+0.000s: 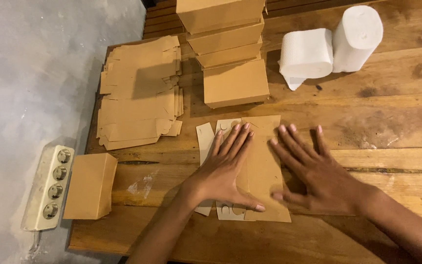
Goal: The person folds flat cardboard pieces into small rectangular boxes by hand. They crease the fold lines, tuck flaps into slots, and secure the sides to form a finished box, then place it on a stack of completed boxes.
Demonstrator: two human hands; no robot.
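Both hands, left hand (223, 168) and right hand (313, 173), press flat, fingers spread, holding nothing, on the flattened cardboard box blank (262, 166).

Warm, fairly dim light falls from above and slightly behind, tinting the wooden table (396, 112) orange-brown. Soft shadows spread left of the stacked boxes (228, 49) and under both hands. The paper rolls (330, 46) are the brightest spot, nearly washed out. The right hand (318, 176) shows slight motion blur; the edges bend slightly.
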